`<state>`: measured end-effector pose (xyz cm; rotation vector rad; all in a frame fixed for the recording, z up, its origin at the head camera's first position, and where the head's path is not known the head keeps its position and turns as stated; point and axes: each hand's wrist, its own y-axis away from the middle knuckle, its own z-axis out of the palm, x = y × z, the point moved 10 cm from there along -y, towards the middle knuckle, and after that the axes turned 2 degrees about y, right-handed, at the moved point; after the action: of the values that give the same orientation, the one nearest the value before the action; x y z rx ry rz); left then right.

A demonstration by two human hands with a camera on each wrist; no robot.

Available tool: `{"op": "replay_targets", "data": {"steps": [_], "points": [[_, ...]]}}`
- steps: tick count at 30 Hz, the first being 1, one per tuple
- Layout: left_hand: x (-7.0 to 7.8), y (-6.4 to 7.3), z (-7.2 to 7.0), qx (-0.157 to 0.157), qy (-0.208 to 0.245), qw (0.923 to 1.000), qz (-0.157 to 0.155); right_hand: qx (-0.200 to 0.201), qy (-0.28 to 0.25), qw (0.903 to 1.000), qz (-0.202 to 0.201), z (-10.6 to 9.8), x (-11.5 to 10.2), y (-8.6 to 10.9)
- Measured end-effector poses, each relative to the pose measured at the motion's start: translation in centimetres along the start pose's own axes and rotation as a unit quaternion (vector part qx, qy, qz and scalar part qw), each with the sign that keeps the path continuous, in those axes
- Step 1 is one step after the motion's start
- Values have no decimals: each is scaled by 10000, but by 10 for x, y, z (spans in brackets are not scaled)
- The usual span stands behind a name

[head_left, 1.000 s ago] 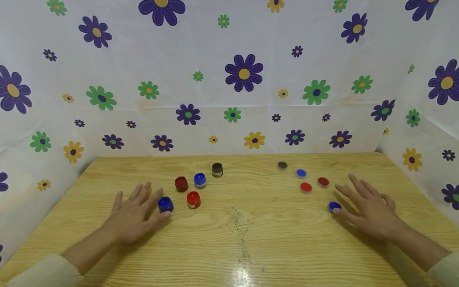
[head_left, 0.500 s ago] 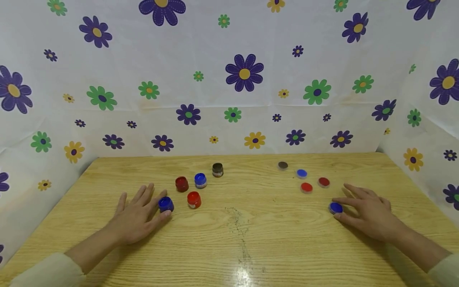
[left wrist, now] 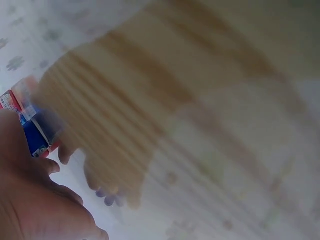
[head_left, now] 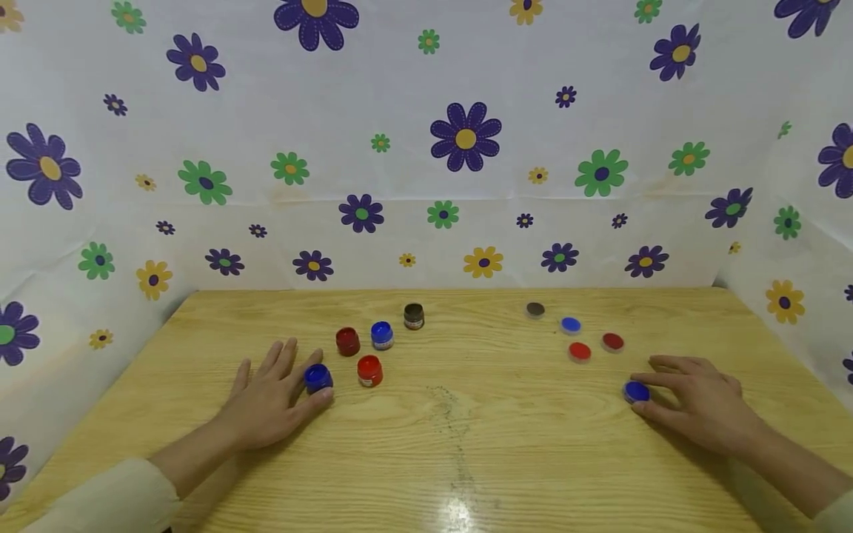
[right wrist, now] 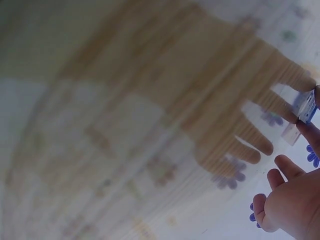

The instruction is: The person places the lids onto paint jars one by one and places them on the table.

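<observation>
Dark blue paint fills an open jar (head_left: pixel 318 377) on the wooden table, at the left in the head view. My left hand (head_left: pixel 269 403) lies around this jar, thumb in front and index finger behind, other fingers stretched out. In the left wrist view the jar's blue side (left wrist: pixel 36 137) shows beyond the hand (left wrist: pixel 40 200). On the right, my right hand (head_left: pixel 709 407) pinches a dark blue jar lid (head_left: pixel 636 392) between thumb and index finger, low at the tabletop. In the right wrist view the lid (right wrist: pixel 306 110) sits between fingertips near the frame's edge.
Near the left hand stand open paint jars: bright red (head_left: pixel 369 370), dark red (head_left: pixel 347 341), blue (head_left: pixel 382 334) and black (head_left: pixel 414 316). Matching lids lie at right: red (head_left: pixel 580 352), dark red (head_left: pixel 612 341), blue (head_left: pixel 570 325), dark (head_left: pixel 535 309). A flowered cloth (head_left: pixel 400 96) hangs behind.
The right thumb and index finger have closed on the blue lid. My left index finger has come in behind the dark blue jar. The head view has shifted slightly.
</observation>
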<state>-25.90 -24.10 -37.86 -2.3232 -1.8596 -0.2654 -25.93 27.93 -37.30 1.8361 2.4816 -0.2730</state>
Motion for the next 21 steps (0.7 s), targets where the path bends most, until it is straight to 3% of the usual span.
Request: {"op": "replay_targets", "data": {"steps": [12, 21], "points": [[0, -5, 4, -12, 137, 9998, -169, 74, -91, 9999, 10, -2, -2, 1], [3, -9, 3, 170, 167, 9996, -135, 156, -95, 9998, 23, -4, -1, 2]]}}
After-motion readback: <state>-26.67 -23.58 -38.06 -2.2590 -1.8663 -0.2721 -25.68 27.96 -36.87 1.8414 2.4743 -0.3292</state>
